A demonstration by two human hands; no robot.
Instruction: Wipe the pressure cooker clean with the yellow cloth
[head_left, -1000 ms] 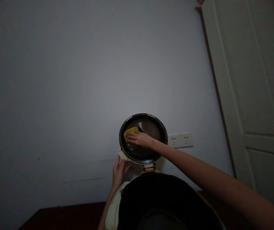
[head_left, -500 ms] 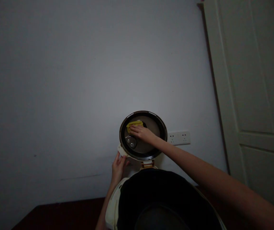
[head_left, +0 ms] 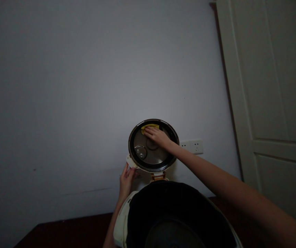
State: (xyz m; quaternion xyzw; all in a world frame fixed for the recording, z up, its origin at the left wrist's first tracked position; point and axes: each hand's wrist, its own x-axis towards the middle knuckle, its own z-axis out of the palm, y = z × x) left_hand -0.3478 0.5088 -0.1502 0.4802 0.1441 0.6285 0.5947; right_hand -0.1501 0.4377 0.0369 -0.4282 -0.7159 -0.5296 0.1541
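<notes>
A white multicooker point(head_left: 120, 224) with a dark inner pot point(head_left: 173, 206) stands close in front of me. Its round lid point(head_left: 154, 156) is tipped up on an orange-brown hinge point(head_left: 158, 176), the metal inner side facing me. My right hand point(head_left: 158, 136) presses a folded yellow cloth point(head_left: 150, 126) flat against the upper part of that inner side. A round valve fitting shows at the lid's lower left. At the lid's lower left edge, my left hand point(head_left: 127, 177) grips a white tab point(head_left: 131, 162), with part of the fingers hidden behind it.
Behind the lid rises a pale wall point(head_left: 80, 86) with a white double socket point(head_left: 196, 146) just right of the lid. A panelled door point(head_left: 274, 103) is on the right. The cooker rests on a dark red table point(head_left: 67, 230).
My right hand has slid the cloth up and slightly right across the lid's inner side. My left hand keeps its hold on the tab. The view has shifted slightly.
</notes>
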